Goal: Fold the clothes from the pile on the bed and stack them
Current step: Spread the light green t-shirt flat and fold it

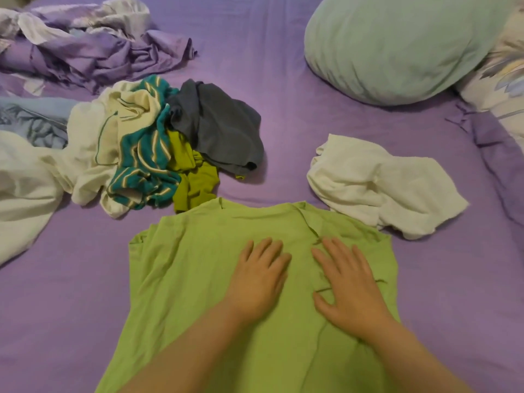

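A light green shirt (pixel 192 273) lies spread flat on the purple bed sheet (pixel 283 114), collar away from me. My left hand (pixel 259 275) and my right hand (pixel 344 282) both press flat on its chest area, fingers straight. Behind it to the left sits the pile: a grey garment (pixel 224 123), a teal striped piece (pixel 141 157), an olive green piece (pixel 192 180) and a cream one (pixel 93 137). A white garment (pixel 377 182) lies crumpled to the right of the shirt.
A pale green pillow (pixel 397 46) rests at the back right, with a patterned pillow (pixel 502 80) beside it. Crumpled purple bedding (pixel 93 49) fills the back left. A white sheet (pixel 25 182) bulges at the left edge.
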The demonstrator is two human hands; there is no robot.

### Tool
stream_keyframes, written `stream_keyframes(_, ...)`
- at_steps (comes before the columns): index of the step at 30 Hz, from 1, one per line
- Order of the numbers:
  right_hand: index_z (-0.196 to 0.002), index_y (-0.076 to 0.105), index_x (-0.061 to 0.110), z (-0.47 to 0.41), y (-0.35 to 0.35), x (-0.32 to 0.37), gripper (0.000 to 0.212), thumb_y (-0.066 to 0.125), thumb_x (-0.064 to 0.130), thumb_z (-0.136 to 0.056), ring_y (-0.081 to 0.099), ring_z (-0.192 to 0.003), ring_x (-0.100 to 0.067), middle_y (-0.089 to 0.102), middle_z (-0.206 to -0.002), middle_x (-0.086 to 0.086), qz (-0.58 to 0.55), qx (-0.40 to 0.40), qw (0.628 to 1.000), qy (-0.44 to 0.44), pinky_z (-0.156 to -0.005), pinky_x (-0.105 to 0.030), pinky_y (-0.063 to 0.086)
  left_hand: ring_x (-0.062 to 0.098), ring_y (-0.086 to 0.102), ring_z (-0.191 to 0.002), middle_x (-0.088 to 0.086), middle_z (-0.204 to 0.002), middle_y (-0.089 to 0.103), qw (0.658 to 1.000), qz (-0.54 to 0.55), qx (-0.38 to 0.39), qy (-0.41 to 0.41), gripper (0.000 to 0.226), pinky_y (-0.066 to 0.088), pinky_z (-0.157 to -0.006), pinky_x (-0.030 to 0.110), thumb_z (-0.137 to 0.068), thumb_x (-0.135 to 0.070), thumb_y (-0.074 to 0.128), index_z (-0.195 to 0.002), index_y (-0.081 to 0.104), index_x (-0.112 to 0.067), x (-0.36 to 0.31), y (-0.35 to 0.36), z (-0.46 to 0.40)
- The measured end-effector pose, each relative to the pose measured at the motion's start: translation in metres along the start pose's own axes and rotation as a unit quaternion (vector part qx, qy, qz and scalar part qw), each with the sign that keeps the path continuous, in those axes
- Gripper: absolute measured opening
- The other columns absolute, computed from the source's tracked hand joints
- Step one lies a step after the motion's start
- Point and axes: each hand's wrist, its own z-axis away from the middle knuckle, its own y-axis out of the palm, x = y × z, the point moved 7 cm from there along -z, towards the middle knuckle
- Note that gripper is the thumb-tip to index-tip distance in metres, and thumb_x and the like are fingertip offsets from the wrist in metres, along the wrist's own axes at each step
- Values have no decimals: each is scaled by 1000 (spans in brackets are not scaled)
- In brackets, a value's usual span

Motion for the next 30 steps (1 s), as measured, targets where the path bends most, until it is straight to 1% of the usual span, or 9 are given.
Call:
stream_keyframes(3, -112, 69, 14, 0, -9, -29, 46, 79, 18, -68, 58, -117, -33, 63, -124, -11, 21, -28, 999, 23, -95, -50, 46, 25, -5, -148, -2, -161, 0, 995, -31, 90, -10, 58, -14, -113, 52, -98, -56, 19, -151, 12, -34, -6, 24, -23)
stream_keyframes(7, -90, 61, 24, -13, -31, -92, 11, 50, 23, -95, 59, -78, -28, 66, -85, -3, -195, -112, 935, 273, -61, -35, 42, 25, -13, -147, -1, -161, -7, 990, -82, 110, -39, 65, -12, -113, 58, -94, -63, 15, -151, -1, -35, 3, 30, -54)
stream_keyframes(10, -79, 49, 13, -31, -35, -121, 29, 43, 34, -98, 54, -72, -27, 58, -73, -4, -256, -132, 899, 329, -56, -34, 35, 26, -12, -147, -3, -161, -7, 985, -86, 115, -93, 68, -10, -112, 60, -94, -64, 16, -152, 0, -32, 9, 24, -72)
stream_keyframes(14, -106, 52, 11, -25, -24, -131, 33, 45, 42, -96, 57, -86, -26, 63, -93, -6, -266, -93, 889, 360, -68, -34, 40, 29, -7, -147, -4, -161, 1, 981, -54, 106, -150, 65, -4, -112, 61, -98, -55, 22, -153, 6, -25, 2, 19, -81)
stream_keyframes(16, -119, 48, 18, -12, -22, -122, 34, 53, 38, -93, 57, -88, -20, 61, -96, 4, -302, -106, 877, 359, -71, -33, 41, 28, 8, -145, 2, -157, 18, 984, -45, 69, -159, 57, 6, -114, 58, -99, -48, 29, -149, 21, -23, -3, 12, -83)
stream_keyframes(19, -131, 41, 24, 9, -15, -107, 41, 55, 25, -92, 58, -84, -18, 60, -98, 5, -316, -132, 870, 356, -71, -32, 43, 25, 34, -126, 2, -131, 47, 983, -26, 3, -184, 35, 26, -108, 45, -96, -39, 43, -126, 50, -24, 2, -3, -89)
stream_keyframes(22, -130, 43, 22, 19, -12, -101, 36, 53, 25, -95, 55, -91, -17, 59, -108, 3, -321, -160, 865, 350, -74, -30, 40, 26, 43, -113, 2, -115, 56, 972, 44, -28, -228, 21, 34, -96, 39, -92, -36, 53, -107, 60, -23, 9, -10, -95)
stream_keyframes(26, -115, 46, 16, 26, -17, -115, 24, 47, 32, -97, 57, -89, -30, 62, -105, -10, -303, -179, 854, 382, -71, -37, 43, 29, 50, -105, 5, -104, 63, 945, 120, -119, -281, 12, 37, -82, 38, -90, -31, 59, -96, 61, -21, 25, -30, -99)
stream_keyframes(30, -108, 48, 14, 26, -21, -127, 21, 44, 33, -98, 58, -84, -34, 63, -95, -13, -222, -120, 874, 415, -66, -39, 42, 29, 46, -110, 4, -109, 61, 946, 76, -106, -298, 15, 31, -90, 38, -92, -35, 56, -101, 63, -26, 42, -33, -104)
